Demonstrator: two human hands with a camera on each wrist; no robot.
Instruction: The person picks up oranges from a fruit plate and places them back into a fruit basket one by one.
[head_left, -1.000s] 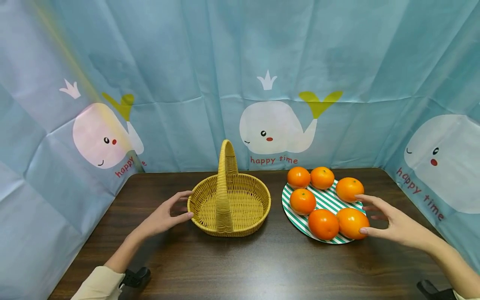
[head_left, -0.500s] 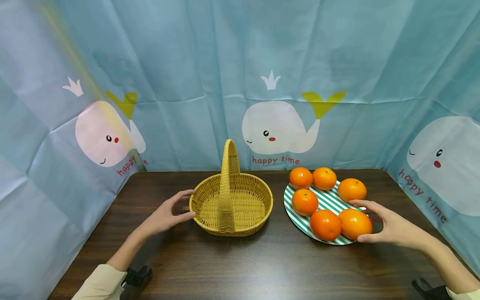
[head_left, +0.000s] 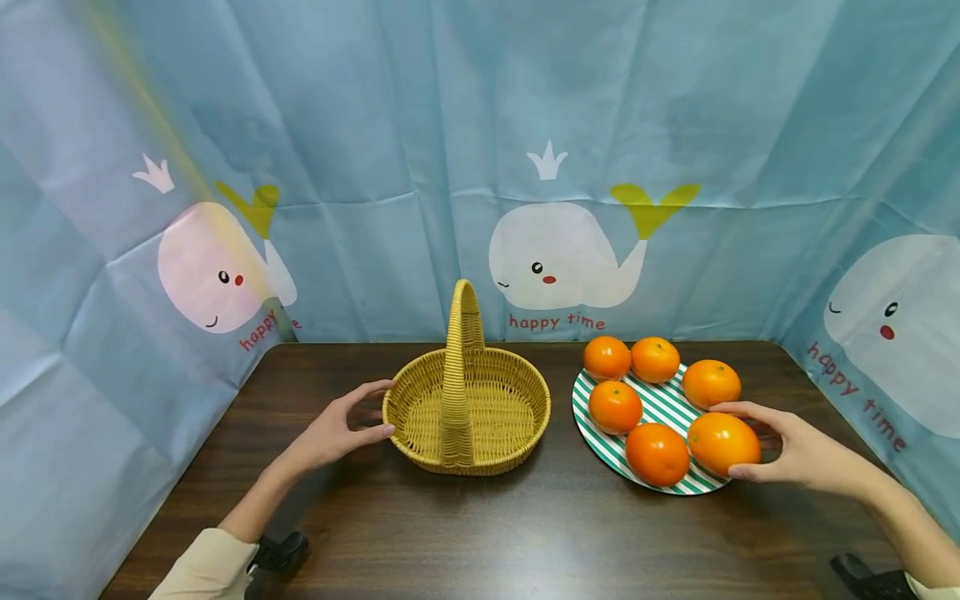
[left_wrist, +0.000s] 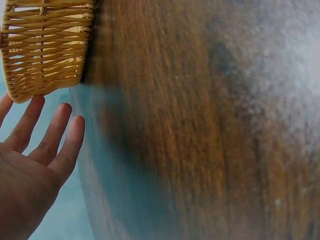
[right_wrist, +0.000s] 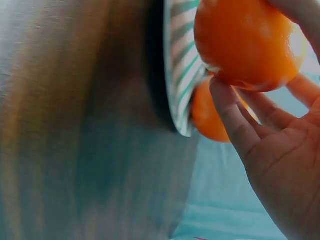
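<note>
My right hand [head_left: 813, 454] grips an orange [head_left: 723, 442] at the near right of a round plate [head_left: 663, 408] with green and white stripes. In the right wrist view, thumb and fingers lie on opposite sides of that orange [right_wrist: 247, 45]. Several other oranges stay on the plate, one [head_left: 657, 455] just left of the held one and another [head_left: 711, 383] behind it. My left hand [head_left: 330, 433] is at the left end of a yellow wicker basket [head_left: 517, 452] with a tall arched handle. Its thumb and fingers are spread, and the left wrist view has extended fingertips [left_wrist: 37, 102] at the basket's edge.
The basket stands upright left of the plate, on a dark wooden table [head_left: 480, 533]. Its handle [head_left: 455, 383] rises above the rim. Behind and at both sides hangs a blue curtain [head_left: 360, 250] printed with whales. Dark straps sit at both wrists.
My right hand has closed its thumb and fingers on the near-right orange, which has shifted slightly away from its neighbour. The left hand stays at the basket. The head view has turned slightly left.
</note>
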